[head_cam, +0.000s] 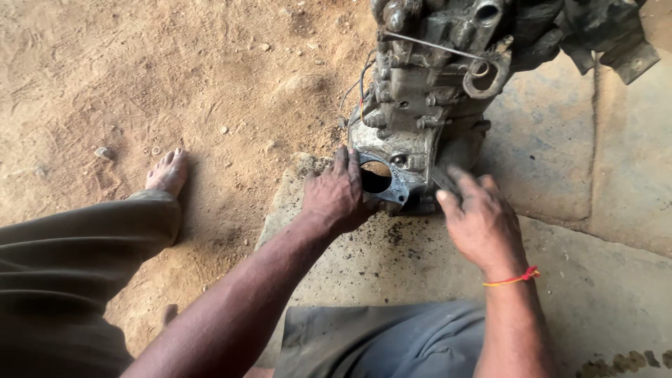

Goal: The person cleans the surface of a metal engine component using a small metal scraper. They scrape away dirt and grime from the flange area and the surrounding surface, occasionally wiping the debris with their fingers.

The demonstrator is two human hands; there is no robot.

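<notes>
Bracing the engine [427, 98] at frame centre-top, where it sits on a stone slab [420, 259]. Left hand [337, 196] lies curled over the rim of the round bore [376, 178], fingers on the flange, wrist straight, forearm coming in from lower left. Right hand [479, 217] pinches a thin flat dark tool [443, 180] against the casing beside the bore, fingers extended; red thread [514, 278] on the wrist. Judgement: keep the blade flat to the face, short strokes, left hand steadying, so the mating surface isn't gouged.
</notes>
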